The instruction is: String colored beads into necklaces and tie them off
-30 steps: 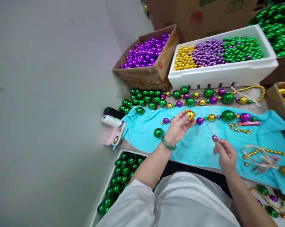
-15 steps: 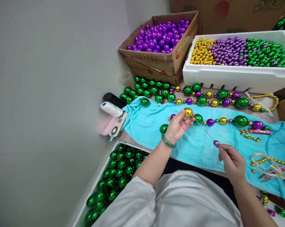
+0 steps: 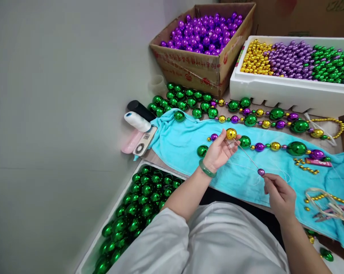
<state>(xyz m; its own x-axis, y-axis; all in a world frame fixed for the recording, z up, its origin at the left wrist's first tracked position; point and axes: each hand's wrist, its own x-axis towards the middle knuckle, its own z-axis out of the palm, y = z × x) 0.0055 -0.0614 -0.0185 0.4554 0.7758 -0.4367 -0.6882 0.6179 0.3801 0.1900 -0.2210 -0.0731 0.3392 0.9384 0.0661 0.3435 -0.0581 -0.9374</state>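
Note:
Pinched between the fingers of my left hand (image 3: 220,153) is a large gold bead (image 3: 231,133). A thin straight needle (image 3: 247,155) runs from this bead down to a small purple bead (image 3: 261,172). The thumb and forefinger of my right hand (image 3: 281,196) are closed at that purple bead and the needle's end. Behind my left hand a strand of green, purple and gold beads (image 3: 297,148) lies on a turquoise towel (image 3: 177,140). Fine clear thread loops over the towel between the hands. A loose green bead (image 3: 202,151) rests by my left wrist.
At the back stand a cardboard box (image 3: 189,72) of purple beads and a white foam box (image 3: 286,93) with gold, purple and green beads. A tray (image 3: 103,220) of green beads is at lower left. Pliers (image 3: 328,213) and small gold beads (image 3: 306,166) lie on the right.
The view has shifted slightly, so the boxes and strands sit a little further right. Both hands keep their holds on the gold bead and on the purple bead with the needle.

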